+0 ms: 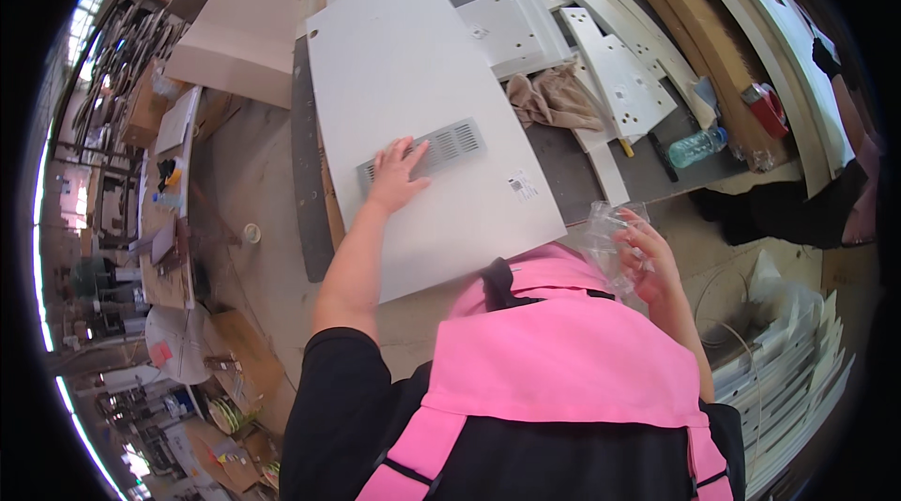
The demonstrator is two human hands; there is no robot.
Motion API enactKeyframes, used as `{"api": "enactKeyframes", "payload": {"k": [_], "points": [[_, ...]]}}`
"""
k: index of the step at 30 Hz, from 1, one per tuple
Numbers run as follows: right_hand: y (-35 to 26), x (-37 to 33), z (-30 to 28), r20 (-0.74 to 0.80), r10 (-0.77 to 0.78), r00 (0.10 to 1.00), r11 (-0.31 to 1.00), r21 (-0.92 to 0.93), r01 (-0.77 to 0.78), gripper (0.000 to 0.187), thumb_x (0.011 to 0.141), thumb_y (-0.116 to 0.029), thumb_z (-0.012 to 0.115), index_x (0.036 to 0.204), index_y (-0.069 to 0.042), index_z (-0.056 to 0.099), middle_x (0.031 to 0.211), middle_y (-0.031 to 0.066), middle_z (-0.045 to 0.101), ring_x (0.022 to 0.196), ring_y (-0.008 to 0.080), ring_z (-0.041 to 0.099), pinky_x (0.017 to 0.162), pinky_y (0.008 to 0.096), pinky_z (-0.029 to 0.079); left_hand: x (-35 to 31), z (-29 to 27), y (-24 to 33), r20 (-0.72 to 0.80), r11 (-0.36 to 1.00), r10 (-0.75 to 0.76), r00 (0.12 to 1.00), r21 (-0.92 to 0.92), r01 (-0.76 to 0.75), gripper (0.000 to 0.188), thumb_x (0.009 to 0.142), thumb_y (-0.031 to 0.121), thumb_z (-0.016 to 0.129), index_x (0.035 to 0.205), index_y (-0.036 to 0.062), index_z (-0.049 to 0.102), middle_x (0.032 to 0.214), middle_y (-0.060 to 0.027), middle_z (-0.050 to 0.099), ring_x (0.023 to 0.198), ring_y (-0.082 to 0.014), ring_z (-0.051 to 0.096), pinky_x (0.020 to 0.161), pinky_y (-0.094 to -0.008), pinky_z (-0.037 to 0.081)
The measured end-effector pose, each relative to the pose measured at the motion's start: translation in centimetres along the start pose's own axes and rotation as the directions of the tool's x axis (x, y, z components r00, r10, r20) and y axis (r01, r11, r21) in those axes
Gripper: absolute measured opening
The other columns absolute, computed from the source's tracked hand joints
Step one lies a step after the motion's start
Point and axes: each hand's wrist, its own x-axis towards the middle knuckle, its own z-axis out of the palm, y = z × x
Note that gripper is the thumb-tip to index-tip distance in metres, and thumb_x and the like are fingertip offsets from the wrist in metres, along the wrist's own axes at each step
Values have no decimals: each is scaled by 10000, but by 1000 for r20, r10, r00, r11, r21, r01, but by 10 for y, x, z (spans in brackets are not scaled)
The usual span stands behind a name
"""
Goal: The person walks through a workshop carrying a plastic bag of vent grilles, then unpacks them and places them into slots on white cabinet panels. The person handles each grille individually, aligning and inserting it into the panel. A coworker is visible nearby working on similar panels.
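My left hand [397,174] lies flat with fingers spread on a grey slotted vent grille [434,152], which sits on a large white panel [413,69] laid across the workbench. My right hand [648,257] is raised at my right side and grips a crumpled clear plastic bag [608,227], just off the panel's near right corner. A small label sticker [523,186] is on the panel to the right of the grille. My pink vest hides the panel's near edge.
Several white metal brackets and plates [619,69] lie right of the panel, with a brown cloth [558,98], a clear plastic bottle [697,146] and a red object [768,107]. Cardboard boxes [239,37] stand at the left. Stacked white panels [788,370] lean at lower right.
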Motion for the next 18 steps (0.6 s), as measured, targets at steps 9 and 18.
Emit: {"api": "enactKeyframes", "payload": {"k": [9, 18], "points": [[-9, 13, 23, 47, 37, 998, 992, -121, -31, 481, 893, -168, 598, 1338, -92, 432, 868, -18, 584, 482, 21, 324, 371, 168, 244, -6, 23, 6, -115, 995, -37, 993, 91, 47, 671, 886, 487, 532, 1470, 231, 323, 1538, -93, 229, 1435, -260, 167, 1157, -500, 89], [-17, 10, 17, -7, 26, 1000, 987, -161, -26, 479, 888, -170, 618, 1326, -80, 448, 856, -5, 595, 481, 30, 342, 391, 169, 250, -35, 17, -94, -371, 541, -789, 490, -798, 266, 387, 948, 246, 486, 1217, -11, 590, 1304, -170, 541, 1158, -265, 544, 998, -348, 417]]}}
